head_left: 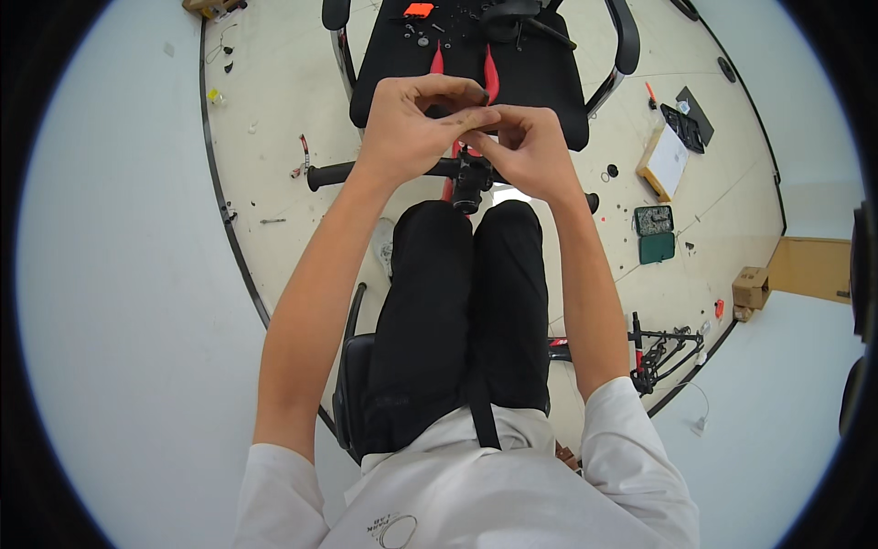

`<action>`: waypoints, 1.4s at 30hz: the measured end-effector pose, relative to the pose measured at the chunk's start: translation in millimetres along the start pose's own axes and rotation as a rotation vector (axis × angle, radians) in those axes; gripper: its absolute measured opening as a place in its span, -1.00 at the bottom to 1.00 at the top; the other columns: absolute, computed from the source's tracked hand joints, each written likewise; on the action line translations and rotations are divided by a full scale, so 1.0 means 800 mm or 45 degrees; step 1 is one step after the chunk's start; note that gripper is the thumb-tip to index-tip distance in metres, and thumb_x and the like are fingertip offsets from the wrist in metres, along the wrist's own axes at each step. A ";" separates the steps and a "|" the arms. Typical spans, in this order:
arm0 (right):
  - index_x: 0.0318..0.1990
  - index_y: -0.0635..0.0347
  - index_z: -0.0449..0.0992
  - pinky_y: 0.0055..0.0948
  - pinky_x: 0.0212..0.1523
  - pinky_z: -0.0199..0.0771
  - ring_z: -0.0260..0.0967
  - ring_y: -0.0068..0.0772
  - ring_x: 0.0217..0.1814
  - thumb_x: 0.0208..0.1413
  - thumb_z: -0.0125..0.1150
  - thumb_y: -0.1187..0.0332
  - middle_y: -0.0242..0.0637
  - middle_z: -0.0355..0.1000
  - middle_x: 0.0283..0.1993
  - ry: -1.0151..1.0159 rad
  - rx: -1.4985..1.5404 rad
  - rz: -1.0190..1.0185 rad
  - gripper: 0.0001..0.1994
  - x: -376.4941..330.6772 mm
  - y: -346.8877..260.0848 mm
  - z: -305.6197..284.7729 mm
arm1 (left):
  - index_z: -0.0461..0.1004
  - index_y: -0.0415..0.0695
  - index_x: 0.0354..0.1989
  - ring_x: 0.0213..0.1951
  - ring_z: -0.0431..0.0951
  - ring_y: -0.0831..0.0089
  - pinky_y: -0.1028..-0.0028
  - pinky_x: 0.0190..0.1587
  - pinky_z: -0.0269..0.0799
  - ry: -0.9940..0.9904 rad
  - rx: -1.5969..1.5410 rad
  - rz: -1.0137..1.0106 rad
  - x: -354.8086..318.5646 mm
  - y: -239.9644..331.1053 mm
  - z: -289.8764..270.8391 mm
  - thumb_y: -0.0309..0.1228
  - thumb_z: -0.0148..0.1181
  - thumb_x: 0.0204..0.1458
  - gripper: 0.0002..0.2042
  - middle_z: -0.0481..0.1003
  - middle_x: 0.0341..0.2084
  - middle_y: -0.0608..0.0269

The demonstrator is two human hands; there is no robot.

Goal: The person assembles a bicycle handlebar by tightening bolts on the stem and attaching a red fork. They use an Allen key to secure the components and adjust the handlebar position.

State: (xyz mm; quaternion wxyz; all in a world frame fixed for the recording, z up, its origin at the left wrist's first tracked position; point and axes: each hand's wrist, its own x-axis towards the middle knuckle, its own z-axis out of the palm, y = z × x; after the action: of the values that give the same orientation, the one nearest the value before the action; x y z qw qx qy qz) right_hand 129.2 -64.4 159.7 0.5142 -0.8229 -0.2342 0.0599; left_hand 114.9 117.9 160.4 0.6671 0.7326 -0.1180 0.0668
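Note:
Both hands meet above a bicycle handlebar (443,168), their fingertips pinched together. My left hand (412,128) has its thumb and fingers closed at the meeting point. My right hand (535,151) is closed as well, its thumb and fingers touching the left thumb's tip. Whatever sits between the fingers is too small or hidden to name. Under the hands, the black stem (468,188) joins the handlebar, with a black grip (329,176) at its left end. Two red fork legs (491,73) extend forward onto a black chair seat (549,91).
Small parts, an orange piece (419,10) and a black saddle (512,14) lie on the chair. On the floor at right are a green case (656,247), a yellow-edged box (664,163), a black toolbox (682,126) and a dark bicycle frame (668,352). Cartons (752,287) stand by the wall.

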 end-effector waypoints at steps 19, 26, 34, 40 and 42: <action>-0.15 0.35 0.65 -0.61 -0.54 0.18 0.20 -0.75 -0.56 0.14 0.22 0.52 -0.42 0.47 -0.54 -0.007 0.187 -0.048 -0.83 0.003 -0.008 -0.007 | 0.62 -0.32 -0.11 -0.20 0.62 0.49 0.50 -0.09 0.57 -0.062 0.060 0.044 0.008 0.016 -0.002 -0.52 0.33 0.11 -0.79 0.65 -0.27 0.17; -0.19 0.39 0.65 -0.70 -0.54 0.27 0.31 -0.77 -0.55 0.17 0.28 0.41 -0.29 0.64 -0.34 0.305 0.289 0.152 -0.81 -0.073 -0.028 -0.044 | 0.66 -0.23 -0.13 -0.35 0.55 0.60 0.55 -0.20 0.45 0.219 0.009 0.011 -0.047 0.042 0.007 -0.40 0.33 0.11 -0.79 0.65 -0.35 0.25; -0.07 0.34 0.54 -0.64 -0.51 0.35 0.32 -0.67 -0.58 0.38 0.01 0.34 -0.37 0.47 -0.48 0.167 0.874 0.725 -0.76 -0.226 0.026 0.070 | 0.62 -0.30 -0.13 -0.27 0.60 0.55 0.56 -0.14 0.47 0.200 -0.377 -0.692 -0.252 -0.017 0.087 -0.46 0.22 0.21 -0.83 0.62 -0.33 0.20; -0.08 0.30 0.44 -0.62 -0.50 0.39 0.35 -0.62 -0.57 0.44 -0.14 0.29 -0.34 0.39 -0.53 0.228 0.945 0.578 -0.74 -0.172 0.008 0.047 | 0.60 -0.35 -0.13 -0.28 0.61 0.52 0.56 -0.16 0.47 0.259 -0.301 -0.707 -0.278 -0.004 0.063 -0.42 0.17 0.26 -0.79 0.63 -0.37 0.18; -0.08 0.31 0.41 -0.62 -0.52 0.40 0.35 -0.59 -0.60 0.44 -0.15 0.29 -0.34 0.38 -0.54 0.369 0.806 0.382 -0.73 -0.143 -0.017 0.013 | 0.59 -0.36 -0.13 -0.26 0.62 0.53 0.55 -0.09 0.51 0.293 -0.269 -0.672 -0.273 -0.001 0.044 -0.47 0.18 0.24 -0.82 0.62 -0.36 0.17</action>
State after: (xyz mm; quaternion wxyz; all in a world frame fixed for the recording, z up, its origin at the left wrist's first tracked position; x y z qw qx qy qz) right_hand 20.2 -101.9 150.2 0.7563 -0.6484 -0.0058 0.0869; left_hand -97.4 101.3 100.2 0.7428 0.6522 0.1464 -0.0388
